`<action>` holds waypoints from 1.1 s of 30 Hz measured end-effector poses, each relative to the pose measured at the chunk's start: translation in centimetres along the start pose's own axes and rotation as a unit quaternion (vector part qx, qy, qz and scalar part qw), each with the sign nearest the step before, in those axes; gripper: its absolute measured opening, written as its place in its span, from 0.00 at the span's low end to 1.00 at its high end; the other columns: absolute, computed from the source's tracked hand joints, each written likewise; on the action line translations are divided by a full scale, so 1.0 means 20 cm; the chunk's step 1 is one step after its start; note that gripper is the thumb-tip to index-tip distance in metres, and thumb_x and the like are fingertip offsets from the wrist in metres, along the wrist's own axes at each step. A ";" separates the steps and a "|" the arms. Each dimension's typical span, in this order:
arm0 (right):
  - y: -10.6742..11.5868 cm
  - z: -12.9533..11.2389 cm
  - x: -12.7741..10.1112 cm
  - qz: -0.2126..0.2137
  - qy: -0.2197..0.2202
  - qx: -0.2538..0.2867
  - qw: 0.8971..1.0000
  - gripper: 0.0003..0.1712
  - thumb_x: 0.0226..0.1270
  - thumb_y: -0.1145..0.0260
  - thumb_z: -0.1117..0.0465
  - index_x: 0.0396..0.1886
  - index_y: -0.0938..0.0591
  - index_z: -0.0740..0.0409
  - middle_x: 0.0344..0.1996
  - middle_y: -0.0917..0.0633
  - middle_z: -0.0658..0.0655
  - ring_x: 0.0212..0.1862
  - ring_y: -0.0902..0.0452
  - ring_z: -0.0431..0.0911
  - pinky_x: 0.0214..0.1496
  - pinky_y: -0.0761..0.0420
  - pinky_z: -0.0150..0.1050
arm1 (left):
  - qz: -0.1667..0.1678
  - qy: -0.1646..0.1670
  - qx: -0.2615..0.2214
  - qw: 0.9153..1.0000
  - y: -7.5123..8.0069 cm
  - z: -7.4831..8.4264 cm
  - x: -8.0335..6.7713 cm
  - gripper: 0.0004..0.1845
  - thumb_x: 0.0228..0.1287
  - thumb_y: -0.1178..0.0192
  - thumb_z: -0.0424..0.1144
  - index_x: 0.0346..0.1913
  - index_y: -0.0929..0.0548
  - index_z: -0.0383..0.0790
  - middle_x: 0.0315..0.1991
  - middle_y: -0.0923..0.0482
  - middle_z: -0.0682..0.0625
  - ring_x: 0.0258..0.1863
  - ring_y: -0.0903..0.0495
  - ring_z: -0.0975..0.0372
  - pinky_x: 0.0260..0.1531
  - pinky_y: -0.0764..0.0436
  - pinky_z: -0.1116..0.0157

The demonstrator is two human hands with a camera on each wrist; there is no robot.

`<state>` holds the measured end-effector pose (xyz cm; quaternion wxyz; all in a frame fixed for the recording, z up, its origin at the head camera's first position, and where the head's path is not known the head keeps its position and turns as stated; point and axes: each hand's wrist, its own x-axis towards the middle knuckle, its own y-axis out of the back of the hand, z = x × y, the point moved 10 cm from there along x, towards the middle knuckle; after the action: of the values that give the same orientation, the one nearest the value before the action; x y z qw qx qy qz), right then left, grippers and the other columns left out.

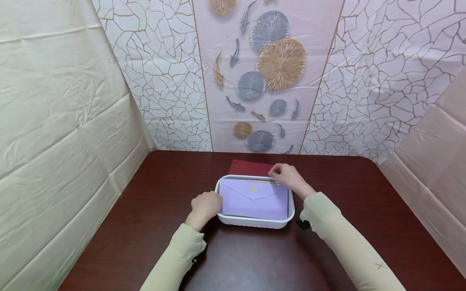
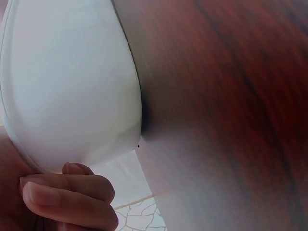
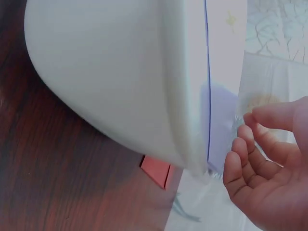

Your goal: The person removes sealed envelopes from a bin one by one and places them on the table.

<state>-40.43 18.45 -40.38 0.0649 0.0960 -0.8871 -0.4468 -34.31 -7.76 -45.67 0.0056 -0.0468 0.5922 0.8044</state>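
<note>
A white tray (image 1: 255, 221) stands on the dark wooden table (image 1: 364, 210) and holds a stack topped by a lilac envelope (image 1: 255, 200). Behind the tray a red envelope (image 1: 249, 167) lies flat on the table. My left hand (image 1: 204, 206) grips the tray's left rim, with its fingers (image 2: 67, 197) curled against the tray wall (image 2: 67, 82). At the tray's far right corner, my right hand (image 1: 287, 176) is by the envelope's far edge. In the right wrist view its fingers (image 3: 245, 168) are loosely bent just off the lilac envelope (image 3: 219, 110) and hold nothing.
Patterned and plain plastic sheets wall off the table at the back and on both sides. Bare wood surrounds the tray on the left, right and front. The red envelope (image 3: 156, 168) peeks out from under the tray wall (image 3: 110, 72).
</note>
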 end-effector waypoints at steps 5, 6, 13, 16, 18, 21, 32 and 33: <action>-0.04 -0.04 -0.03 -0.016 0.017 -0.023 0.999 0.11 0.72 0.36 0.57 0.37 0.16 0.61 0.26 0.18 0.53 0.29 0.28 0.45 0.32 0.30 0.39 | 0.000 0.002 -0.003 1.000 0.00 -0.01 0.00 0.22 0.72 0.53 0.47 0.28 0.15 0.39 0.35 0.15 0.39 0.35 0.16 0.46 0.30 0.21 0.45; -0.04 -0.04 -0.04 -0.016 0.020 -0.028 0.999 0.10 0.71 0.36 0.57 0.35 0.16 0.61 0.25 0.19 0.53 0.28 0.29 0.45 0.32 0.30 0.38 | -0.001 0.002 -0.004 1.000 0.00 -0.01 0.00 0.22 0.72 0.53 0.47 0.28 0.15 0.39 0.35 0.15 0.39 0.35 0.16 0.46 0.30 0.21 0.45; -0.04 -0.10 -0.07 -0.011 0.043 -0.049 0.998 0.12 0.71 0.37 0.59 0.29 0.19 0.59 0.18 0.25 0.50 0.23 0.34 0.43 0.29 0.33 0.38 | 0.002 0.002 -0.005 1.000 0.01 -0.01 0.01 0.22 0.73 0.53 0.47 0.28 0.15 0.39 0.34 0.15 0.39 0.34 0.16 0.46 0.31 0.21 0.45; -0.05 -0.10 -0.07 -0.009 0.048 -0.052 0.997 0.13 0.71 0.38 0.58 0.25 0.21 0.58 0.16 0.29 0.50 0.22 0.35 0.43 0.29 0.34 0.38 | 0.000 0.002 -0.006 1.000 0.01 -0.01 0.00 0.22 0.72 0.54 0.47 0.28 0.15 0.39 0.34 0.15 0.39 0.35 0.16 0.46 0.31 0.21 0.45; -0.05 -0.11 -0.08 -0.007 0.047 -0.053 0.997 0.14 0.71 0.38 0.59 0.24 0.23 0.57 0.16 0.31 0.49 0.21 0.36 0.43 0.29 0.34 0.38 | -0.001 0.003 -0.006 1.000 0.01 -0.01 0.01 0.22 0.72 0.54 0.47 0.28 0.16 0.39 0.35 0.15 0.39 0.35 0.16 0.46 0.31 0.21 0.45; -0.06 -0.12 -0.08 -0.004 0.054 -0.056 0.997 0.14 0.71 0.38 0.59 0.23 0.24 0.57 0.15 0.32 0.49 0.21 0.37 0.43 0.29 0.35 0.38 | 0.000 0.002 -0.006 1.000 0.00 -0.01 0.01 0.22 0.72 0.54 0.47 0.28 0.16 0.39 0.35 0.15 0.39 0.35 0.16 0.46 0.31 0.21 0.45; -0.13 -0.24 -0.04 -0.011 0.103 -0.053 0.993 0.08 0.69 0.37 0.62 0.31 0.15 0.61 0.21 0.22 0.50 0.24 0.32 0.42 0.32 0.30 0.38 | 0.009 -0.002 -0.015 1.000 0.01 -0.01 0.00 0.22 0.72 0.55 0.46 0.25 0.17 0.40 0.35 0.15 0.39 0.36 0.16 0.45 0.32 0.21 0.45; -0.14 -0.25 -0.04 -0.015 0.104 -0.052 0.993 0.08 0.68 0.37 0.62 0.32 0.15 0.61 0.22 0.21 0.50 0.24 0.32 0.42 0.33 0.30 0.38 | 0.009 -0.003 -0.016 1.000 0.01 -0.01 0.00 0.22 0.71 0.55 0.46 0.25 0.17 0.40 0.35 0.15 0.39 0.36 0.16 0.45 0.32 0.21 0.45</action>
<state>-38.41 13.06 -39.61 0.1555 0.1515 -0.8494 -0.4810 -34.35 -7.98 -45.56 -0.0007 -0.0387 0.5797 0.8139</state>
